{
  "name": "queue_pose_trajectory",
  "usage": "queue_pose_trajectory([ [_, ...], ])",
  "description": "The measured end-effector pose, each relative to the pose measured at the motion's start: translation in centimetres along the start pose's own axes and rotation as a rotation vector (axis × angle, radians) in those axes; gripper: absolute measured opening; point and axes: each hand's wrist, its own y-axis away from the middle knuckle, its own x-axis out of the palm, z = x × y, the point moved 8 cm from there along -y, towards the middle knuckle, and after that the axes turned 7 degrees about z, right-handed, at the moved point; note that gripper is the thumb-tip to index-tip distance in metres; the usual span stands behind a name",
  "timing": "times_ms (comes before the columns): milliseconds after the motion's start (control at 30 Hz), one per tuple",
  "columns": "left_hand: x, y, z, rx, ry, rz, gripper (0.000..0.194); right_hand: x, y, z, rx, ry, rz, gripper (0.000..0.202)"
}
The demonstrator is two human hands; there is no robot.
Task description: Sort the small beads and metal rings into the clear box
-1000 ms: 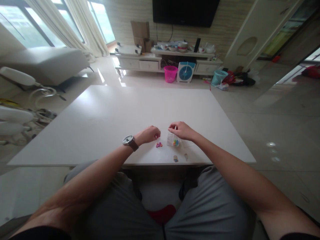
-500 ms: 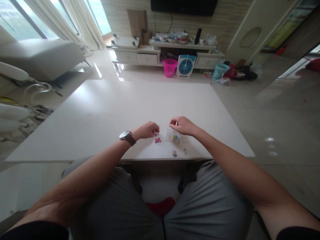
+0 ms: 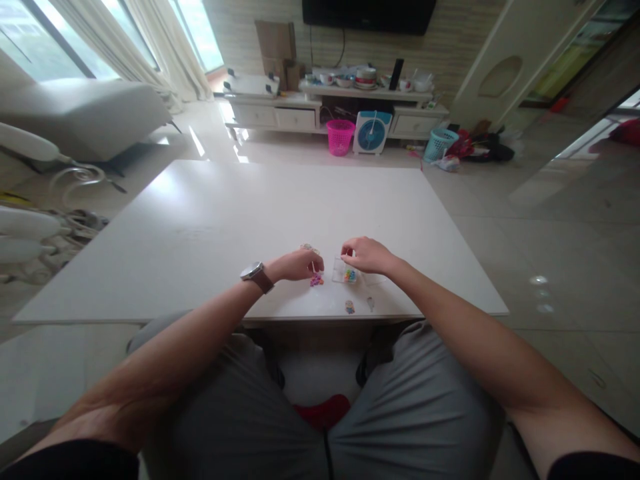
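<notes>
My left hand (image 3: pixel 301 265), with a watch (image 3: pixel 254 271) on its wrist, reaches down at a small pile of pink, purple and orange beads (image 3: pixel 317 281). Its fingers are drawn together; anything between them is too small to make out. Just behind these fingers lies a small, light-coloured cluster (image 3: pixel 310 249), partly hidden. My right hand (image 3: pixel 369 255) is over the far right part of a clear divided box (image 3: pixel 337 271), its thumb and fingers pinched. What they hold, if anything, is unclear. Green, blue and orange beads (image 3: pixel 349 275) fill one compartment.
Near the front edge of the white table (image 3: pixel 240 213) lie a small cartoon-figure piece (image 3: pixel 349 307) and a small silvery piece (image 3: pixel 371 304). A clear, flat lid-like piece (image 3: pixel 375 278) lies right of the box. Beyond the table stand a pink basket (image 3: pixel 341 139) and a blue fan (image 3: pixel 372 133).
My left hand has come slightly nearer and to the right, down to the bead pile, uncovering the light cluster behind it. My right hand has shifted slightly toward me, still pinched.
</notes>
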Motion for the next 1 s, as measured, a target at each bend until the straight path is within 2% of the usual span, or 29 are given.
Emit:
queue_pose_trajectory([
  [133,0.1,0.2,-0.5,0.016,-0.049,0.004,0.024,0.2,-0.2,-0.2,-0.004,0.001,-0.001,0.021],
  [333,0.8,0.7,-1.8,0.06,-0.122,0.045,0.034,0.3,-0.4,-0.2,-0.014,0.01,-0.001,0.02],
  [600,1.2,0.3,-2.7,0.12,-0.101,0.047,0.018,0.4,-0.2,-0.2,0.002,0.012,0.019,0.021],
  [800,1.4,-0.2,-2.1,0.096,-0.076,0.063,0.014,0.5,-0.2,-0.3,-0.004,0.015,0.009,0.02],
  [1000,0.8,-0.5,-1.3,0.084,-0.104,0.017,0.014,0.4,-0.2,-0.4,-0.001,0.027,0.01,0.02],
])
